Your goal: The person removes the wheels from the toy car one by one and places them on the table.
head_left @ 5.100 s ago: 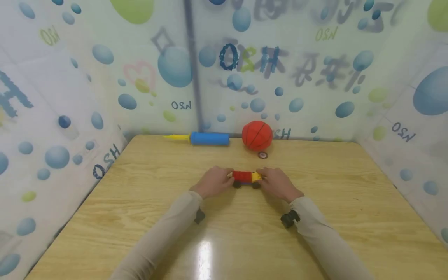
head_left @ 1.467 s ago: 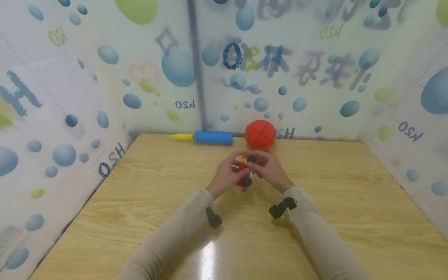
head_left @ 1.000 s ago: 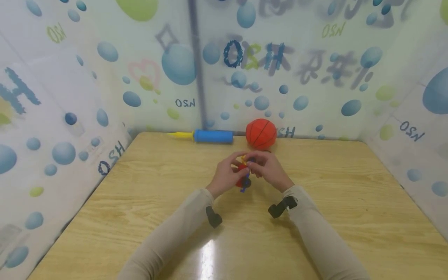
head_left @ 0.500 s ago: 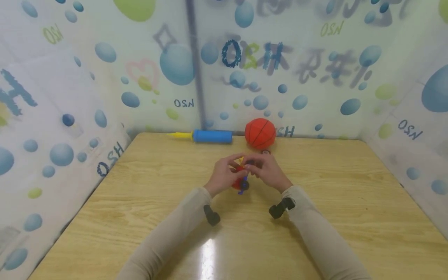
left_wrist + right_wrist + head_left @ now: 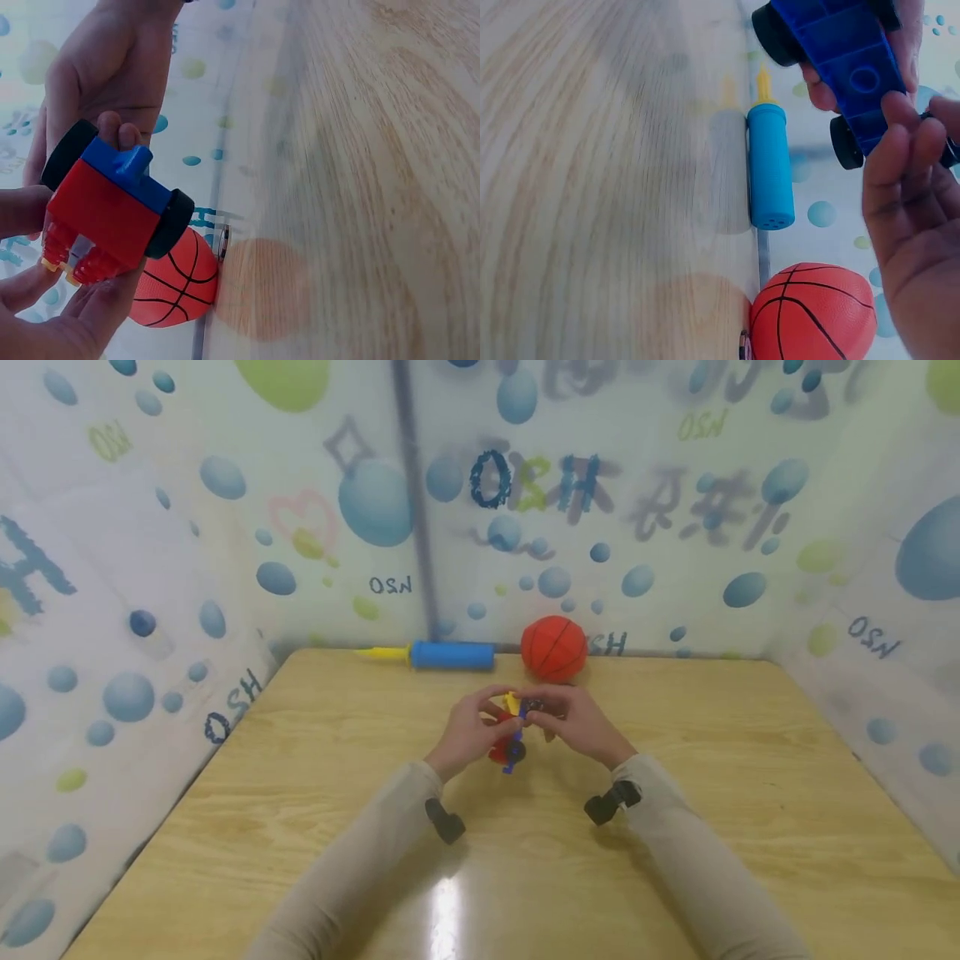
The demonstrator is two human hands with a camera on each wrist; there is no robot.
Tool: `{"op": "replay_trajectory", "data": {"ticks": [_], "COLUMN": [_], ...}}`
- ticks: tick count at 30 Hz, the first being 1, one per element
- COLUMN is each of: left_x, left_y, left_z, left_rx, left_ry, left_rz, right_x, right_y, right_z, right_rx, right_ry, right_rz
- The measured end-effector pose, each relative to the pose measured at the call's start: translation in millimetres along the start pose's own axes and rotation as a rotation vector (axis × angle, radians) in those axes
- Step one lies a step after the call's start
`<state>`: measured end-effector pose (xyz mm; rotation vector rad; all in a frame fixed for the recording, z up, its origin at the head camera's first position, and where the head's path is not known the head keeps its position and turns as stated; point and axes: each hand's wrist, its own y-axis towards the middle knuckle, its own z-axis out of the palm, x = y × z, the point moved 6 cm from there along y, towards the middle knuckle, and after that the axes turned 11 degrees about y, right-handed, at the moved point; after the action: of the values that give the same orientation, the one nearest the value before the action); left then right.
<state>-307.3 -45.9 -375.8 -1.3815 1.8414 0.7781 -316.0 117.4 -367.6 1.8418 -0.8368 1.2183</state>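
The toy truck [image 5: 105,214] looks like hard moulded plastic, smooth and softly shiny on its red body; its blue underside [image 5: 847,56] has the same plastic look, ribbed; its wheels [image 5: 171,223] are black and duller; the counter [image 5: 600,885] shows wood grain under a smooth, glossy finish that mirrors the light; the pump [image 5: 770,172] appears smooth satin plastic; the ball [image 5: 814,311] looks rubbery, its skin finely textured; the sleeves [image 5: 345,860] are matt, creased cloth.

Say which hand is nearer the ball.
Right. The right hand is on the near side of the ball; the left hand is on the near side too, but farther off to the left.
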Motion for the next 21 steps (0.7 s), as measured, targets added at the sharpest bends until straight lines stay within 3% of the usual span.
{"op": "replay_trajectory", "data": {"ticks": [7,13,21], "left_x": [2.2,7.3,11.2], "left_y": [-3.1,-4.1,-8.1], "left_z": [-6.8,-10.4,-14.0], "left_rx": [-0.059,-0.058,-0.059], "left_ry": [-0.007,-0.012,0.003], "left_rz": [-0.005,-0.036,-0.029], "right_x": [-10,-16,-32], "right_y": [-1.8,-2.4,4.1], "right_z": [-3,-11,-20], "right_rx": [0.008,-0.038,-0.053], "right_ry": [0.103,0.034,-0.040], "right_rz": [0.063,0.075,0.199]}}
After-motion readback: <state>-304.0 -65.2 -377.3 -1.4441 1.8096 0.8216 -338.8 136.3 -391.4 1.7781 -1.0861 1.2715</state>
